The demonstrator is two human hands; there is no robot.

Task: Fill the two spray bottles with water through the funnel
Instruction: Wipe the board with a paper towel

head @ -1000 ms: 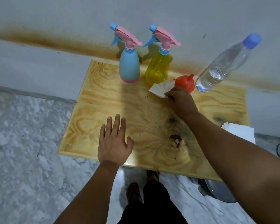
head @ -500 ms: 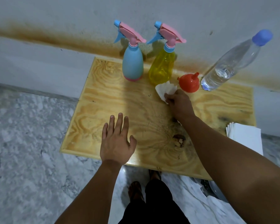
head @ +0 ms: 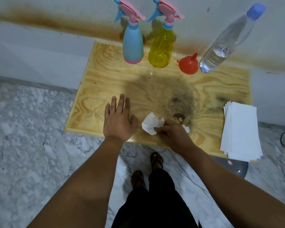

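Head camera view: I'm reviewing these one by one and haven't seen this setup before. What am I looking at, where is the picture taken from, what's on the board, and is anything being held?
There is no machine here: a person works with bare hands, and the single camera sits on their head, looking forward and down, so the arms reach in from the bottom. On the pale wooden board, by the wall, stand a light blue spray bottle with a pink trigger and a yellow see-through spray bottle with a pink trigger, both with tops on. Right of them are a small red plastic funnel, mouth down, and a clear plastic water bottle with a blue cap. A stack of white paper sheets lies at the right edge. The left hand rests flat on the board. The right hand pinches a crumpled white tissue.
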